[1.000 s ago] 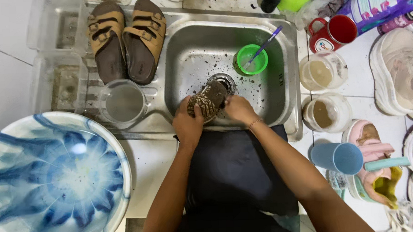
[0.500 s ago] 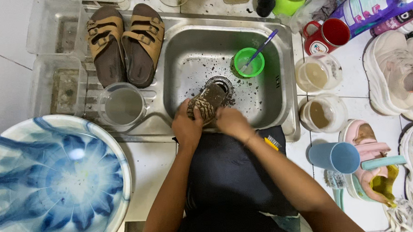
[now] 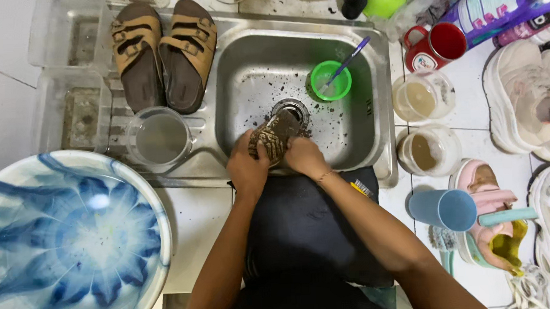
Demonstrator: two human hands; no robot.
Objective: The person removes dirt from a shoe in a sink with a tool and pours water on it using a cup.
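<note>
Muddy shoe (image 3: 275, 136) held by both hands over steel sink (image 3: 372, 107), white-tiled counter (image 3: 478, 145).

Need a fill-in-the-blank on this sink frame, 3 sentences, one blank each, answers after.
1. Both the left hand and the right hand grip a muddy shoe over the steel ____.
2. A pair of brown sandals lies on the drainboard to the ____ of the basin.
3. The toothbrush stands in a small cup whose colour is ____.

Missing words: sink; left; green
</note>
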